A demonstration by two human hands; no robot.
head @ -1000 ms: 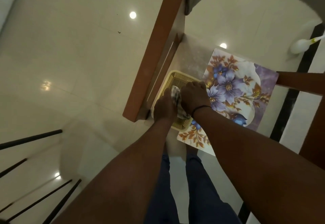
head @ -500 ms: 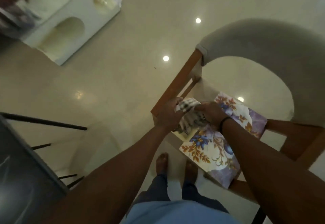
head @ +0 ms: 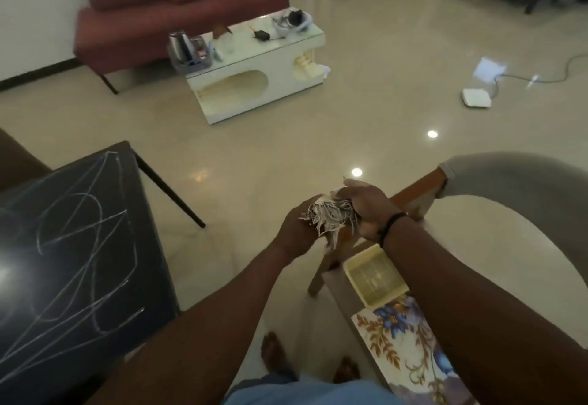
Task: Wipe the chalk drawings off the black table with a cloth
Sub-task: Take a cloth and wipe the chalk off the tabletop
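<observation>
A frayed, light-coloured cloth (head: 331, 217) is bunched between both hands, in the air above the floor. My right hand (head: 366, 206) grips it from above, a black band on that wrist. My left hand (head: 300, 229) holds its lower side from beneath. The black table (head: 73, 245) stands at the lower left, its top covered with white chalk scribbles (head: 92, 233). Both hands are well to the right of the table and apart from it.
A cream basket (head: 374, 277) and a floral board (head: 410, 347) lie on a wooden chair (head: 413, 194) with a grey curved back at the right. Farther off stand a white low table (head: 254, 70) with several items, a maroon sofa (head: 178, 0), and a white device (head: 476, 98) with a cable on the floor.
Both hands lifted the cloth out of the cream basket and raised it. My view swung up and left, bringing the chalked black table and the room into sight.
</observation>
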